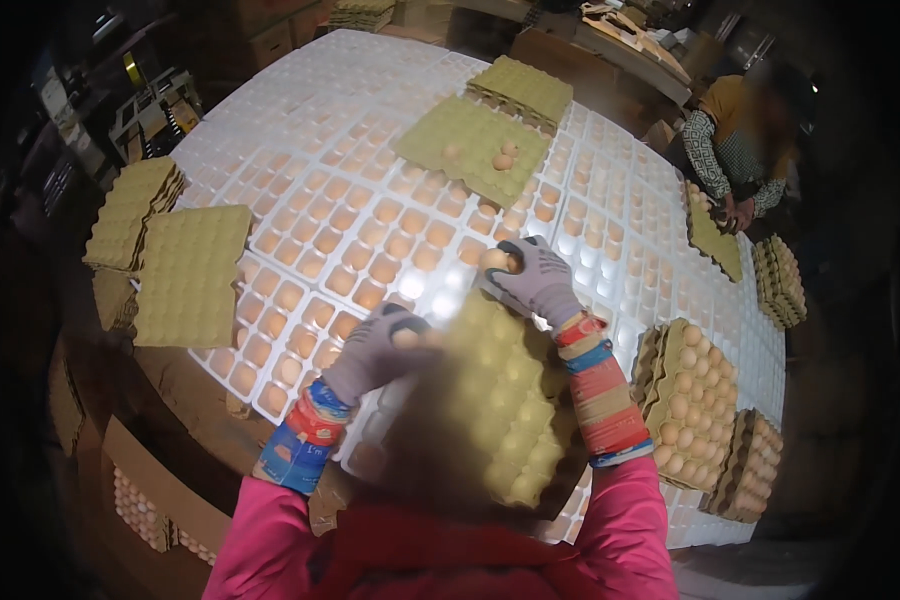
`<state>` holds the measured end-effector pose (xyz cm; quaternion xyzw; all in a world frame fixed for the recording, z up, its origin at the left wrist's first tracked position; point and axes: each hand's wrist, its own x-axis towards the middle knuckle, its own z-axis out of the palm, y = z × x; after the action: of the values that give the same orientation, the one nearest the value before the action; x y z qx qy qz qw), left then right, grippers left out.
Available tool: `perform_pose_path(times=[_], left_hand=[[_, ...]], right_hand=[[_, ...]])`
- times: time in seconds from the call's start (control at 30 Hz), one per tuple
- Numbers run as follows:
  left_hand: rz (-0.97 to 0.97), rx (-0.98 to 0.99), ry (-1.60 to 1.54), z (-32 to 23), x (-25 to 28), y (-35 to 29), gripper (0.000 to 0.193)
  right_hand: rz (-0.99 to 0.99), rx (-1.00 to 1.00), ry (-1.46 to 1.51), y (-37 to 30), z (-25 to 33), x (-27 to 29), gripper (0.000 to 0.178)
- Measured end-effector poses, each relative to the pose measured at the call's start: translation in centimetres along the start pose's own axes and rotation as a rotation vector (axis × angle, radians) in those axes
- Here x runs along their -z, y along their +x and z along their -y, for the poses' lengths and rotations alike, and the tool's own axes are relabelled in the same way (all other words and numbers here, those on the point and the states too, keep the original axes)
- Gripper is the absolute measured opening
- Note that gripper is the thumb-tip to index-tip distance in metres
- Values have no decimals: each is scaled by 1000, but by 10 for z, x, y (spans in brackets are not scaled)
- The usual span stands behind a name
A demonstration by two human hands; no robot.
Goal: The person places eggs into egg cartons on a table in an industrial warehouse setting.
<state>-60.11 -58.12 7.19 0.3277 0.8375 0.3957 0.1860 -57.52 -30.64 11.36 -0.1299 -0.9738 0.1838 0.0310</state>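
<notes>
My left hand (370,355), in a grey glove, is closed around a pale egg (405,338) above the clear plastic egg cartons (322,216). Further right and higher, my right hand (538,280), gloved alike, grips another egg (493,260); whether either hand holds more than one is hard to see. Directly below both hands lies a yellowish pulp egg tray (505,400), its cups showing no eggs on the visible part. A blurred dark shape covers the tray's left side. Brown eggs sit in the carton cups around my hands.
Pulp trays (192,275) stand at the left, and another tray (475,150) with a few eggs rests further back. Full egg trays (692,405) are stacked at the right. At the far right a person (735,150) handles a tray. A cardboard box (160,460) containing eggs stands lower left.
</notes>
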Motion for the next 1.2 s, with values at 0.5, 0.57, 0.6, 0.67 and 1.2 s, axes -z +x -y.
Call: perform_pose_path(times=[0.5,0.57,0.6,0.67,1.2], left_hand=[[160,-292,426,44,-44,105,39],[96,-170,98,50,-24,112,38],[87,-109,-68,48,-20,111,38],[-134,12,-430,34,-33,103,35],[111,-69,-162,-6,-31,-61,38]], right_hand=[[295,17,-124,45,-22,-47,42],[192,-9,-102,56,-17,-37,41],[82,-100,7,63,-26,-45,38],[-83,67,34,73,-65,-88,38],[-120,-649,13,-321,-103,-44,45]])
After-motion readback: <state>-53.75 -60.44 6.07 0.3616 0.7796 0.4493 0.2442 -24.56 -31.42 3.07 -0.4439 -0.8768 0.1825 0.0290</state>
